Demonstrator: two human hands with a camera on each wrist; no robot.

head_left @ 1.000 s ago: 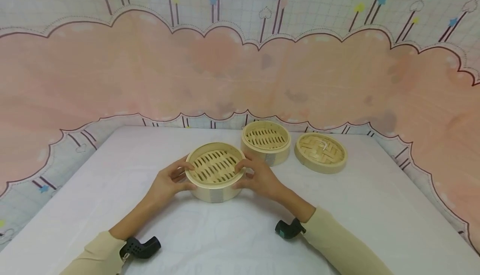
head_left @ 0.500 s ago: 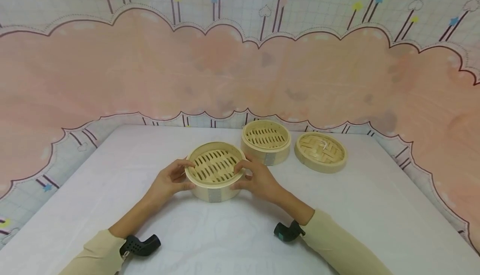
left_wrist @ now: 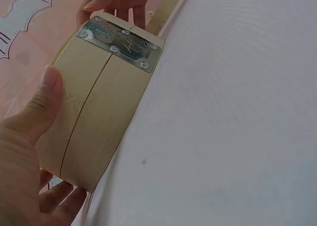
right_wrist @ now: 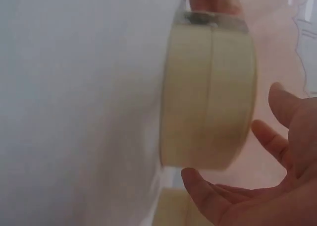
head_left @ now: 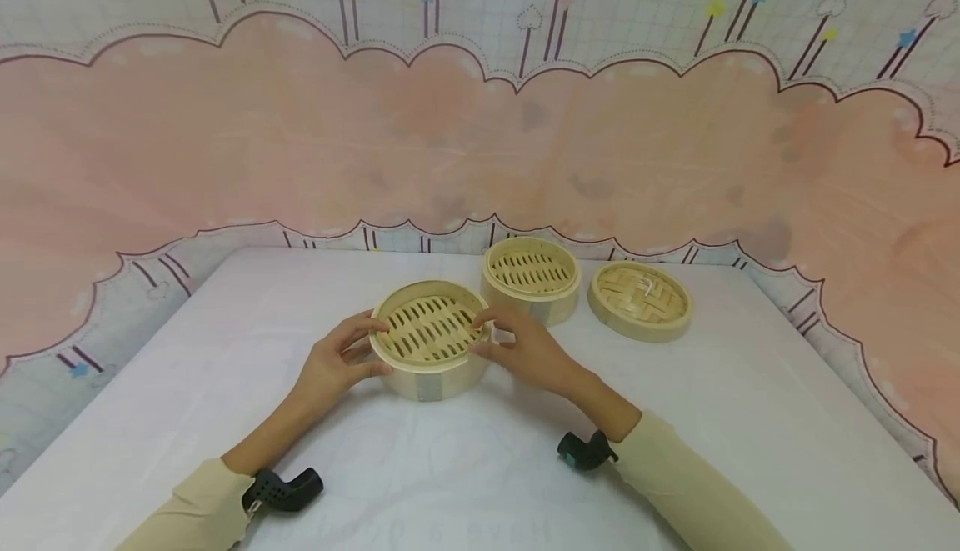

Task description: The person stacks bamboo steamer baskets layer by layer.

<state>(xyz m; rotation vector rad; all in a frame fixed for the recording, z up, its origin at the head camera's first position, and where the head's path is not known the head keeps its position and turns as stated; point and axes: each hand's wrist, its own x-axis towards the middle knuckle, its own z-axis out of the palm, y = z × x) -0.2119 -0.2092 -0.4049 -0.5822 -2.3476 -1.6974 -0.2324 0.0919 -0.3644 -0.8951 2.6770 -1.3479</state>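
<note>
A round bamboo steamer basket with a slatted base stands on the white tablecloth. My left hand grips its left side, thumb on the outer wall and fingers at the rim and around the far side. A riveted metal plate shows on the wall in the left wrist view. At the right rim is my right hand; in the right wrist view its fingers are spread, and the thumb is apart from the wall. Whether a fingertip touches the rim is hard to tell.
Behind and to the right stands a second bamboo steamer basket. Right of that lies a woven bamboo lid with a small pale loop on top. A patterned backdrop rises at the table's far edge.
My right thumb has lifted off the basket's outer wall up toward the rim, and the right hand has loosened and shifted slightly right. The left hand keeps its grip; the basket stays in place.
</note>
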